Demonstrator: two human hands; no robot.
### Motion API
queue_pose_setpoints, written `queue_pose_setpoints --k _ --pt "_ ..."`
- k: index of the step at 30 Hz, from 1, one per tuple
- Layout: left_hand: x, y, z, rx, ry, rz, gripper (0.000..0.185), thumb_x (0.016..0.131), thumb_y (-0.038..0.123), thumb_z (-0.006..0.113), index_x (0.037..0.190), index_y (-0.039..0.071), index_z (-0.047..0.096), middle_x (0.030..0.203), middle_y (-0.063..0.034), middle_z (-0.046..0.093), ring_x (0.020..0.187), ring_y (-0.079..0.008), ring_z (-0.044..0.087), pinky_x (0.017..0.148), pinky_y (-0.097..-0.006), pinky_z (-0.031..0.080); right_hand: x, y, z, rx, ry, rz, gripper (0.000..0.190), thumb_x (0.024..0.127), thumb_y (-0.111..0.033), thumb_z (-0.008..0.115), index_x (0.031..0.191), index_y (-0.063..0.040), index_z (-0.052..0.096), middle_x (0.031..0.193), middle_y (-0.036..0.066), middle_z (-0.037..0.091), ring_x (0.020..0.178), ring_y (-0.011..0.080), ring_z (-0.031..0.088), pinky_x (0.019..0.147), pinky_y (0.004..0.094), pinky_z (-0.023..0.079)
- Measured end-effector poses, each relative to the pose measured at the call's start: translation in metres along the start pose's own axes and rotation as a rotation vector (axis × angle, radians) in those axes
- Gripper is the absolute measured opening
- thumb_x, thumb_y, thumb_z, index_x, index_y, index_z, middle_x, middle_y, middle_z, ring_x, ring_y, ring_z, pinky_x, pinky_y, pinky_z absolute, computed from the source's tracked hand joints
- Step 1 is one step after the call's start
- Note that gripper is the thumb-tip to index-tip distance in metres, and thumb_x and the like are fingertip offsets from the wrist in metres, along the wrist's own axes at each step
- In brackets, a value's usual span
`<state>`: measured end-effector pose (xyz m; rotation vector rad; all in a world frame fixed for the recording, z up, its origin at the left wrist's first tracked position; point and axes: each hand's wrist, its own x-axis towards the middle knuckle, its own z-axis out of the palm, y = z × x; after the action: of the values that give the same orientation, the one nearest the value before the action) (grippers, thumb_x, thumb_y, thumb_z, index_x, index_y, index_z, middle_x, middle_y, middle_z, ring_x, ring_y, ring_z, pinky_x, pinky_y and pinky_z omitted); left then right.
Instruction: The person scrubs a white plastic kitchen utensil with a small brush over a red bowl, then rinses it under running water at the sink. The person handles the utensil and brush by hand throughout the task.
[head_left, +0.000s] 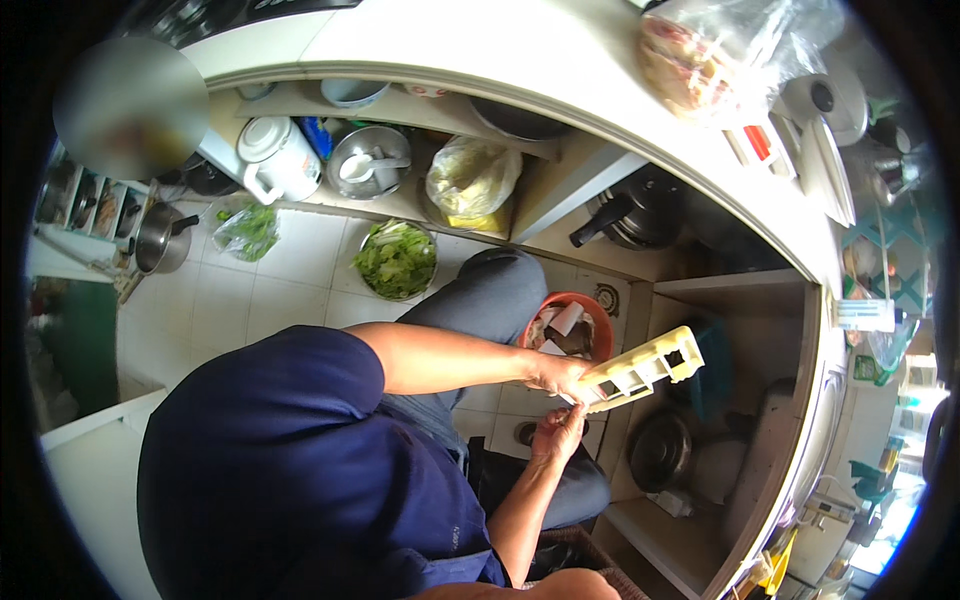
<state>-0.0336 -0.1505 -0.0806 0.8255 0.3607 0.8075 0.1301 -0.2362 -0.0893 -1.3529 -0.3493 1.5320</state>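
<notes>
My left hand (562, 375) grips the near end of a pale yellow plastic rack (637, 369) with rectangular openings. The rack slants up and away to the right, in front of an open cabinet. Just below, my right hand (556, 435) has its fingertips pinched at the same near end; whether a small thing is also between them cannot be told. Beyond my left forearm, an orange-red bin (606, 319) on the floor holds pieces of paper and other waste, partly hidden by my knee and arm.
A bowl of chopped leafy greens (396, 261), a plastic bag of greens (251, 231) and a metal pot (161, 238) stand on the tiled floor. Cabinet shelves hold a white jug (281, 161), a metal bowl (367, 184) and a black-handled pan (637, 210). The countertop edge (600, 146) curves overhead.
</notes>
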Motion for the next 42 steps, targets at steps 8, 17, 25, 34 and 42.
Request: queue_pose_setpoints --k 8,17,25,34,42 --pt "-0.004 0.008 0.007 -0.066 0.065 0.062 0.069 0.089 0.011 0.082 0.149 0.005 0.049 0.123 -0.0086 0.067 0.114 -0.0178 0.064 0.095 -0.0359 0.057 -0.009 -0.013 0.003 -0.064 -0.033 -0.041 0.030 0.107 -0.044 0.066 0.107 -0.015 0.060 0.072 -0.005 0.051 0.060 0.0103 0.048 0.054 0.0259 0.040" --pt "-0.004 0.014 0.006 -0.242 0.032 -0.026 0.080 0.091 0.018 0.084 0.158 0.005 0.041 0.144 -0.0139 0.062 0.129 -0.0222 0.062 0.108 -0.0374 0.054 -0.038 -0.033 0.021 -0.084 -0.153 -0.007 0.029 0.109 -0.040 0.063 0.103 -0.012 0.057 0.074 -0.004 0.045 0.062 0.0104 0.043 0.055 0.0267 0.036" --pt "-0.015 0.051 0.008 -0.479 0.014 0.020 0.071 0.105 0.046 0.067 0.160 0.011 0.039 0.152 -0.0160 0.056 0.131 -0.0297 0.062 0.102 -0.0453 0.060 -0.052 -0.035 0.026 -0.208 -0.281 -0.016 0.034 0.109 -0.035 0.065 0.090 -0.008 0.056 0.070 0.000 0.045 0.059 0.0123 0.041 0.053 0.0278 0.035" --pt "-0.012 0.069 0.001 -0.563 0.073 0.024 0.062 0.108 0.057 0.055 0.148 0.009 0.050 0.141 -0.0173 0.063 0.127 -0.0324 0.063 0.105 -0.0540 0.054 -0.069 -0.041 0.009 -0.375 -0.504 0.072 0.028 0.108 -0.024 0.065 0.085 -0.010 0.060 0.066 -0.002 0.047 0.057 0.0111 0.041 0.052 0.0286 0.032" --pt "-0.012 0.062 0.002 -0.504 -0.042 -0.021 0.070 0.110 0.054 0.052 0.156 0.002 0.044 0.152 -0.0189 0.057 0.136 -0.0352 0.058 0.110 -0.0544 0.052 -0.066 -0.049 0.013 -0.275 -0.385 -0.011 0.033 0.108 -0.037 0.065 0.095 -0.008 0.056 0.068 -0.001 0.045 0.059 0.0123 0.042 0.053 0.0282 0.034"
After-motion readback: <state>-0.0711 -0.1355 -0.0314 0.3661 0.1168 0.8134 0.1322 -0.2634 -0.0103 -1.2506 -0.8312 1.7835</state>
